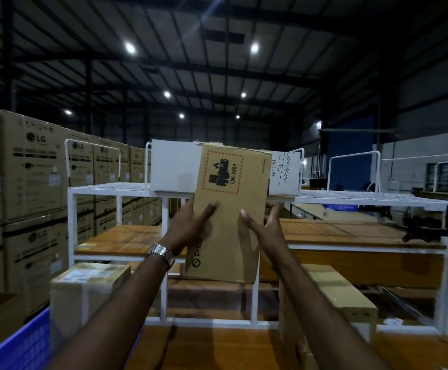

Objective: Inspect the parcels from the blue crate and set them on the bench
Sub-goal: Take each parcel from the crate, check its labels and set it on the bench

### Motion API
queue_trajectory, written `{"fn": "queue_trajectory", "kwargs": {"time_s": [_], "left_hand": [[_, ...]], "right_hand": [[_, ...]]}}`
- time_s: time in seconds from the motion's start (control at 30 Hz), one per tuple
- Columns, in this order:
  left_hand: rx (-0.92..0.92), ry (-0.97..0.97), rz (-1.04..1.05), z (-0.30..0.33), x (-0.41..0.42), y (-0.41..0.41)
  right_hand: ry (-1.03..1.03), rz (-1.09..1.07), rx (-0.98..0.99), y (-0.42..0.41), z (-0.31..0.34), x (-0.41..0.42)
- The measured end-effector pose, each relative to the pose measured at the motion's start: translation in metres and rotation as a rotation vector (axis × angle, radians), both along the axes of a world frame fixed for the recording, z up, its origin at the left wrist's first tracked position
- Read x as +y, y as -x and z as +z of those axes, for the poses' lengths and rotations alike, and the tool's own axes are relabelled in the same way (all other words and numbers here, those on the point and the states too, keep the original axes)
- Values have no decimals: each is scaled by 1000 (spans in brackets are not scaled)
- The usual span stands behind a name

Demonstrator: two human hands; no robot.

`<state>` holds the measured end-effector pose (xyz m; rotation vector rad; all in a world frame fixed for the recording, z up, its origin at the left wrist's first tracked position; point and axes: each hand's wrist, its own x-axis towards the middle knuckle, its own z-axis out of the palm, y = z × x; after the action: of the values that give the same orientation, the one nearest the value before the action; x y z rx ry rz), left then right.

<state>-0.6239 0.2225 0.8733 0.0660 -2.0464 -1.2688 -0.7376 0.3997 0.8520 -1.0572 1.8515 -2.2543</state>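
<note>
I hold a brown cardboard parcel (230, 209) up in front of me, above the wooden bench (217, 348). It bears a red-hatched battery label reading UN 3481 and a PICO logo. My left hand (190, 225), with a metal watch on its wrist, grips the parcel's left side. My right hand (264, 228) grips its right edge, fingers wrapped behind. The blue crate (22, 343) sits at the lower left with a taped parcel (89, 289) standing in it. Another brown parcel (332, 305) stands on the bench at the right.
A white metal rack (116, 186) with wire shelves stands behind the bench, carrying a white box (173, 165) and a handwritten card (284, 169). Stacked LG cartons (30, 166) fill the left. More wooden benches (350, 233) lie beyond.
</note>
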Motion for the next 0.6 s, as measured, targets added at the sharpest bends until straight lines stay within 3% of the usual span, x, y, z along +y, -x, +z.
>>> {"fn": "queue_trajectory", "kwargs": {"time_s": [0.4, 0.6], "left_hand": [[65, -49, 9, -17, -23, 10], [91, -226, -117, -29, -31, 5]], "right_hand": [[10, -55, 117, -10, 9, -11], [-5, 19, 115, -2, 12, -6]]}}
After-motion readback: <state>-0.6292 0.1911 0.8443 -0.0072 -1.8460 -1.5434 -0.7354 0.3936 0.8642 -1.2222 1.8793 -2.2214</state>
